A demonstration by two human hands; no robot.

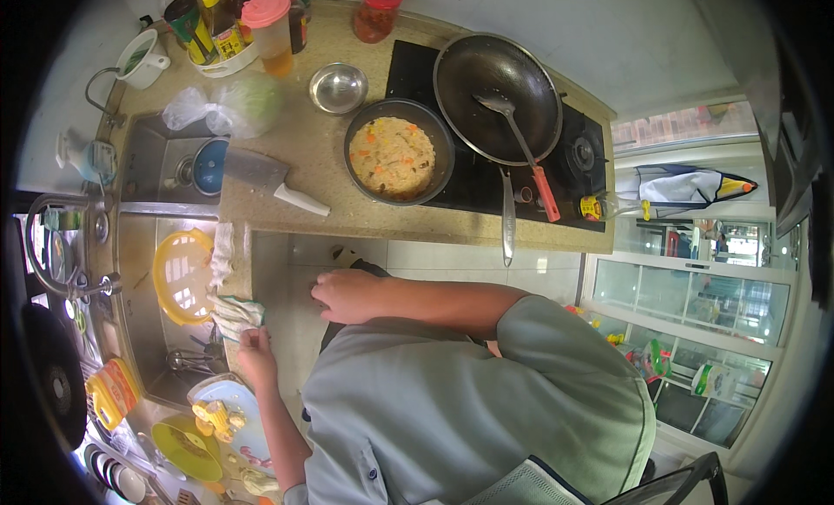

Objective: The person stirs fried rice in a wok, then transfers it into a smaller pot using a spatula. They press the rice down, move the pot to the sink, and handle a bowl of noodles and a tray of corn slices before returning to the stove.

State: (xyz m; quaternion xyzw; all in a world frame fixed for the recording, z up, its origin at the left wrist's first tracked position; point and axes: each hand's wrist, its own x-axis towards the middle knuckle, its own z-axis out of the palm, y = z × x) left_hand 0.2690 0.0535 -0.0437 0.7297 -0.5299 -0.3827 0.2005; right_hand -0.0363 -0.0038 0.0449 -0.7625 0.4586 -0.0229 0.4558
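My left hand [256, 360] pinches the lower edge of a white cloth with a green border [236, 316], which lies over the sink's front rim. My right hand [348, 296] hangs over the floor gap between the counters, with its fingers curled. Its palm is hidden, and I see nothing in it. A second white cloth [223, 254] drapes over the same rim. Beside the cloths, a yellow-rimmed basin [158, 277] sits in the steel sink [140, 348], near some metal utensils [189, 360].
A cleaver [260, 172] lies near the counter edge. A pan of rice with vegetables [391, 156] stands by a wok [456, 101] with a spatula [515, 123]; the wok handle [507, 225] juts past the edge. A blue board [244, 407] carries cut corn [218, 417].
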